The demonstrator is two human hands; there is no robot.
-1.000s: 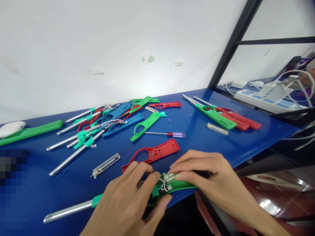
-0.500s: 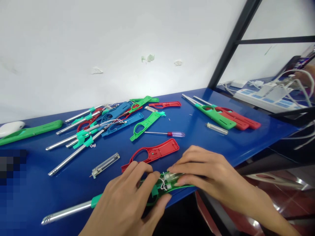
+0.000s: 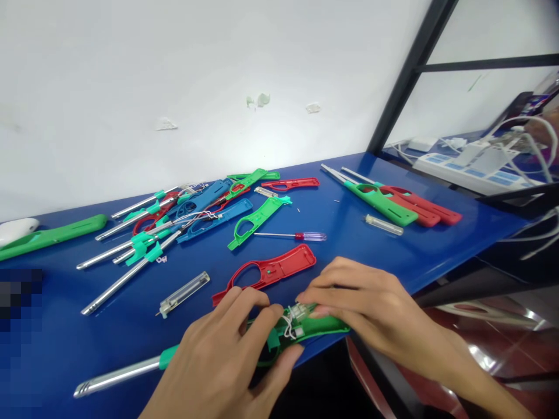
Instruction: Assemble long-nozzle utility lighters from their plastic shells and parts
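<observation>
My left hand (image 3: 227, 349) is closed around an opened green gas lighter (image 3: 327, 327) at the table's front edge. Its silver tube (image 3: 117, 374) sticks out to the left. Thin white wires (image 3: 288, 326) loop inside the shell beside my left fingertips. Between thumb and fingers, my right hand (image 3: 371, 302) pinches a clear fuel tank (image 3: 300, 311), tilted over the green shell; the fingers hide much of it. Just behind the hands lies a red lighter half-shell (image 3: 288, 266). A loose clear tank (image 3: 186, 292) rests to the left.
Several opened lighters with silver tubes (image 3: 117, 285) lie at the left back. A purple-handled screwdriver (image 3: 312, 236) lies mid-table near a green half-shell (image 3: 257, 221). Closed green and red lighters (image 3: 393, 209) and another clear tank (image 3: 383, 224) are at right. A black frame post (image 3: 408, 81) stands beyond.
My right hand has tilted the clear tank up from the green shell, showing more of the shell's inside. My left hand keeps its hold. The view has shifted slightly.
</observation>
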